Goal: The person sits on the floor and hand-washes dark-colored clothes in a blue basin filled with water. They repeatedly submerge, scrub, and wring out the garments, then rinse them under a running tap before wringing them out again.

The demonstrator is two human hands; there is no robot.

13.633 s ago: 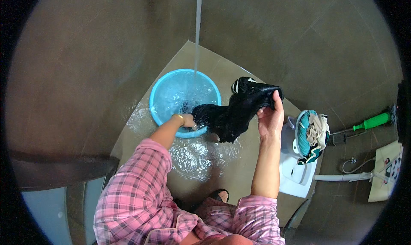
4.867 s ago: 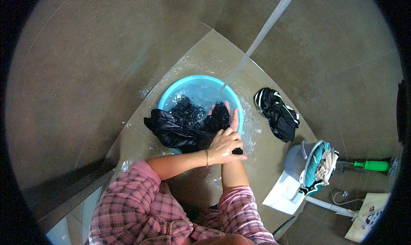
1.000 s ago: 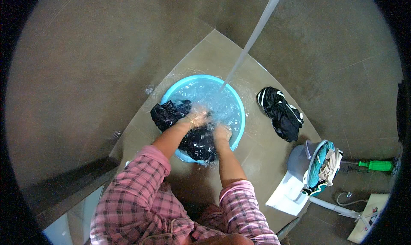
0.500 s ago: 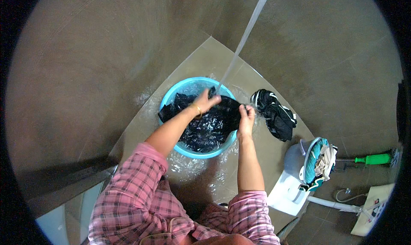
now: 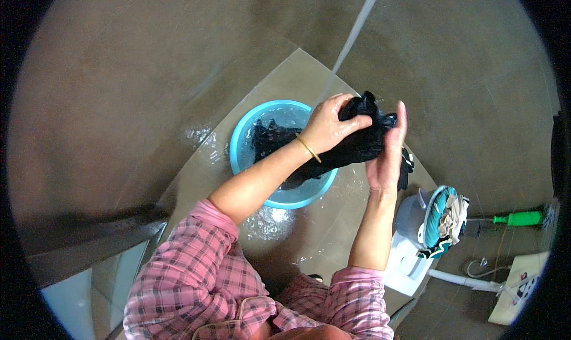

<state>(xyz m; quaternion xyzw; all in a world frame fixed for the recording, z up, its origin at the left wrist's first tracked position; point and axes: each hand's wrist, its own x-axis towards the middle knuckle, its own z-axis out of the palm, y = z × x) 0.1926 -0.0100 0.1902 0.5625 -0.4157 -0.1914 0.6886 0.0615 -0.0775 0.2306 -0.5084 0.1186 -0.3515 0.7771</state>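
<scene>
A wet black garment (image 5: 351, 145) is lifted in a bunch above the right rim of a blue basin (image 5: 239, 175), its lower part trailing into the water. My left hand (image 5: 331, 126) is closed around the bunched upper end, thumb across the cloth. Against the garment's right side rests my right hand (image 5: 388, 156), palm inward and fingers stretched upward. More dark wet cloth (image 5: 270, 139) lies in the basin, though where it parts from the lifted garment is unclear. A stream of water (image 5: 352, 37) comes down from above, its lower end hidden behind my left hand.
Another black and white garment (image 5: 405, 169) lies on the floor behind my right hand. Farther right, a grey bucket (image 5: 410, 212) full of clothes stands by a white floor fixture (image 5: 404, 268). A green-handled brush (image 5: 517, 219) is near the right wall. Water wets the floor tiles (image 5: 285, 72).
Both hands have risen and moved right, pulling the black garment up out of the basin. My right hand has gone from pinching the cloth's edge to lying flat against it.
</scene>
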